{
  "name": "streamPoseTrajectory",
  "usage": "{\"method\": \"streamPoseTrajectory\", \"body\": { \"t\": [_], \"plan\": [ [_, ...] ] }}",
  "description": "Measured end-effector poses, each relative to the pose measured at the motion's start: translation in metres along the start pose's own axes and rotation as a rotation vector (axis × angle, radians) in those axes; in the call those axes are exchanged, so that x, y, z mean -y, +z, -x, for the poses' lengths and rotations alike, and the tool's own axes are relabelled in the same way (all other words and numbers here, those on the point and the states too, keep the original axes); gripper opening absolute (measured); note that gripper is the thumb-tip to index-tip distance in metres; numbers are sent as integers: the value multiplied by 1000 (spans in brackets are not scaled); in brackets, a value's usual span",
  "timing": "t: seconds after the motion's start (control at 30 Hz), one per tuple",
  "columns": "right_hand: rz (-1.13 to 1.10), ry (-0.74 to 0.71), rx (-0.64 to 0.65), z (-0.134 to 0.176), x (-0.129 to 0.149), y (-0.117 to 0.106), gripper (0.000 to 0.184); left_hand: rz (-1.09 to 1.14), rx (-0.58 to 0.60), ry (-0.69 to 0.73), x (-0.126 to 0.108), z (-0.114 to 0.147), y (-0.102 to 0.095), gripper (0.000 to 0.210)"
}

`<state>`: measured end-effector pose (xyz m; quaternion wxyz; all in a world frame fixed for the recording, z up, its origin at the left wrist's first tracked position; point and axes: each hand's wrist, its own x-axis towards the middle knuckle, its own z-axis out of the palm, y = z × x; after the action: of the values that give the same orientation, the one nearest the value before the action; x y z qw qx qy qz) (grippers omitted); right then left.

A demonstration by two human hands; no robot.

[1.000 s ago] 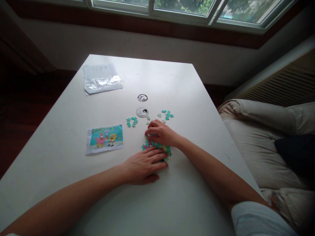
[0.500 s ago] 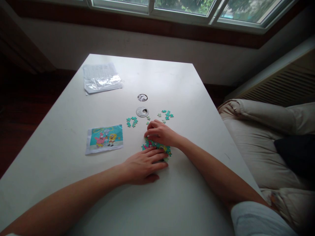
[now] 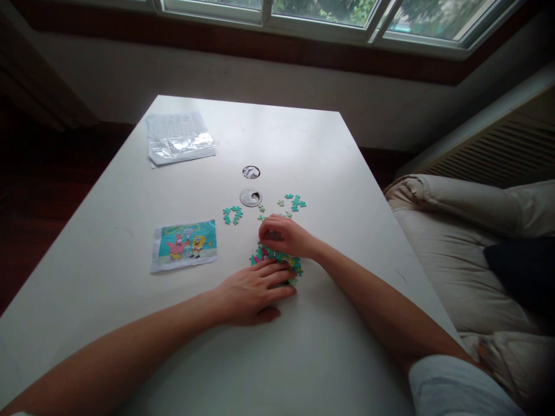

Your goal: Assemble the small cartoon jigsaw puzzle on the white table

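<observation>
A partly joined jigsaw puzzle (image 3: pixel 297 264), teal with pink and yellow cartoon figures, lies on the white table (image 3: pixel 130 323). My left hand (image 3: pixel 254 293) rests flat across its lower part, fingers stretched out, covering much of the picture. Over the upper edge of the puzzle, my right hand (image 3: pixel 289 236) has its fingers curled together in a pinch; whatever may be between the fingertips is hidden. Just beyond that hand are a few pale green pieces (image 3: pixel 261 208). Teal loose pieces (image 3: pixel 237 215) form a small cluster to the left, and more teal pieces (image 3: pixel 296 203) lie to the right.
A printed picture sheet (image 3: pixel 187 245) with the cartoon figures lies left of the puzzle. Papers in a clear plastic sleeve (image 3: pixel 181 138) sit at the far left. Two round table inserts (image 3: pixel 246 198) are near the middle. A beige sofa (image 3: pixel 459 260) stands right of the table.
My right hand has shifted slightly to the right, and its fingers have curled in more tightly. My left hand stays in place on the puzzle.
</observation>
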<state>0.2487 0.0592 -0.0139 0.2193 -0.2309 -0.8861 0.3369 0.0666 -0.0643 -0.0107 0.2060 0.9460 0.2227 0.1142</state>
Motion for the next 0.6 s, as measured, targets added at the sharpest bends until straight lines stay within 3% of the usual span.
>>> {"method": "streamPoseTrajectory", "body": {
  "t": [0.23, 0.6],
  "plan": [
    [-65, 76, -29, 0, -1, 3, 6, -9, 8, -1, -1, 0, 0, 46],
    [45, -33, 35, -1, -2, 2, 14, 4, -8, 0, 0, 0, 0, 46]
  ]
}}
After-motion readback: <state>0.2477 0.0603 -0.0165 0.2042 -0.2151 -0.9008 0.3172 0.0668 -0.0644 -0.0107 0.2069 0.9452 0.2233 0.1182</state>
